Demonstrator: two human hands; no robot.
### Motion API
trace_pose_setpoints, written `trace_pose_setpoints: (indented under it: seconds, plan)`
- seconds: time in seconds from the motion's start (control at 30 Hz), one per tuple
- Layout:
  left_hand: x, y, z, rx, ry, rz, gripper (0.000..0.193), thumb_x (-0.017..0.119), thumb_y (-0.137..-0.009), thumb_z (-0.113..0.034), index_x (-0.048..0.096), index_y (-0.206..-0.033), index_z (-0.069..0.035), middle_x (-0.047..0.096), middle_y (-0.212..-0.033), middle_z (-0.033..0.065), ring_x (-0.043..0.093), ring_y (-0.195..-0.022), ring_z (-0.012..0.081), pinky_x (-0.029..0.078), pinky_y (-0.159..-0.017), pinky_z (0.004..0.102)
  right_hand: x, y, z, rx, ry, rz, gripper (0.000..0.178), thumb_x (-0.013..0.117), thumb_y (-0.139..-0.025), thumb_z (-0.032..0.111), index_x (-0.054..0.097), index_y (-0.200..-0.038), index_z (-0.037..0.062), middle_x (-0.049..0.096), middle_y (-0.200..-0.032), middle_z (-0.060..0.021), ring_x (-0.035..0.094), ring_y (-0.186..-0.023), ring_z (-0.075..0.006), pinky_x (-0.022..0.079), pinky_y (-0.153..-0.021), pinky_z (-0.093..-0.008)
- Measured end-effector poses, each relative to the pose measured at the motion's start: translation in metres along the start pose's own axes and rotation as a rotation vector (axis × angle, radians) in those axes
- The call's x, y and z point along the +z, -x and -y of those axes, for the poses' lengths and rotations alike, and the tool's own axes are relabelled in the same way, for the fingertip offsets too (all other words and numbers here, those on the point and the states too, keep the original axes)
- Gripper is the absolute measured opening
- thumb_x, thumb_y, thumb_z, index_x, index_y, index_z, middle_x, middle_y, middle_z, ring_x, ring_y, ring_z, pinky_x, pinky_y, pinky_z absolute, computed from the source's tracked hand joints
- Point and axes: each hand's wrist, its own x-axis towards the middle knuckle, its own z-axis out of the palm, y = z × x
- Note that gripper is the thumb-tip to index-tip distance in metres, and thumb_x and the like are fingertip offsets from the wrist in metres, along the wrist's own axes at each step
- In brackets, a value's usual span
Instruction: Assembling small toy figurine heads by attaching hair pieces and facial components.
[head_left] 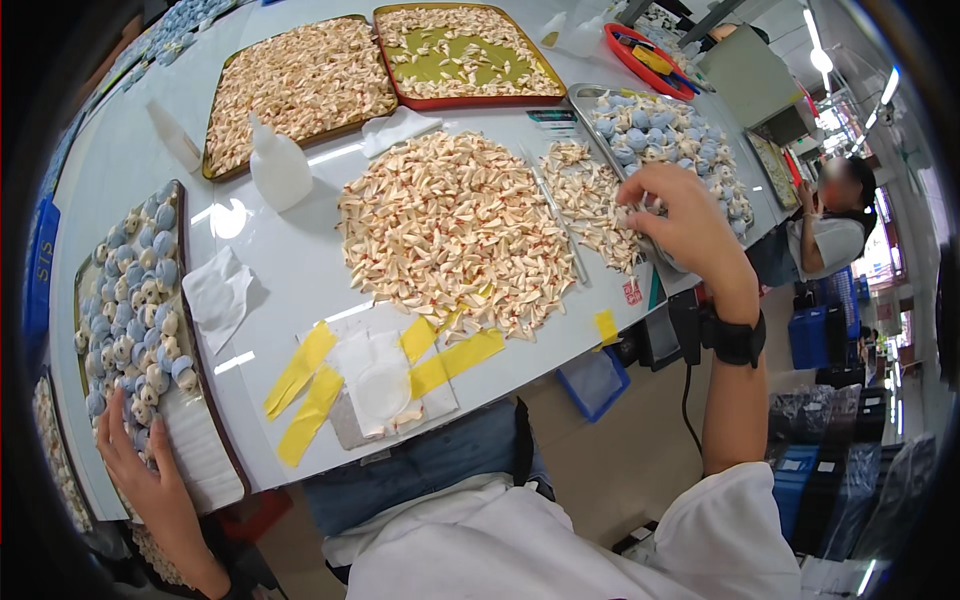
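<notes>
Left hand spread on blue-white bits in left tray; right hand curled at right tray, can't tell if holding anything; 1 big pale pile between

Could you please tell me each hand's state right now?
Left hand: open, fingers spread at the left tray.
Right hand: fingers curled at the right tray; whether it holds anything cannot be told.
</notes>
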Motion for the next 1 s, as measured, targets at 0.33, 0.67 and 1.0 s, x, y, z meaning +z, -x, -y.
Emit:
trace_pose_setpoints:
  seconds: [0.33,0.67,1.0]
  plan:
    - [-0.007,0.013,-0.008,0.052,0.168,-0.051,0.028,0.056,-0.085,-0.007,0.054,-0.113,-0.003,0.048,-0.120,0.0129,0.045,-0.113,0.0274,0.037,-0.093,0.0369,0.017,0.001,-0.003,0.005,0.001,0.026,0.007,0.060,-0.068,0.004,0.058,-0.074,0.0013,0.058,-0.073,-0.0115,0.054,-0.076,-0.0287,0.043,-0.069,-0.0372]
    - [-0.012,0.014,-0.003,0.010,0.228,0.007,0.023,0.055,-0.085,-0.005,0.055,-0.108,-0.002,0.050,-0.118,0.0124,0.049,-0.109,0.0254,0.040,-0.089,0.0349,0.006,0.012,0.011,0.111,-0.194,-0.203,0.009,0.060,-0.077,0.004,0.059,-0.083,-0.0013,0.062,-0.073,-0.0069,0.058,-0.066,-0.0095,0.045,-0.064,-0.0223]
    - [-0.016,0.025,-0.019,-0.137,0.866,-0.305,0.027,0.047,-0.085,-0.002,0.045,-0.111,0.002,0.052,-0.107,0.0190,0.052,-0.086,0.0199,0.042,-0.079,0.0299,0.005,0.039,0.040,0.104,-0.730,-0.270,0.011,0.063,-0.076,-0.004,0.060,-0.086,-0.0027,0.060,-0.085,-0.0050,0.056,-0.078,-0.0094,0.043,-0.072,-0.0210]
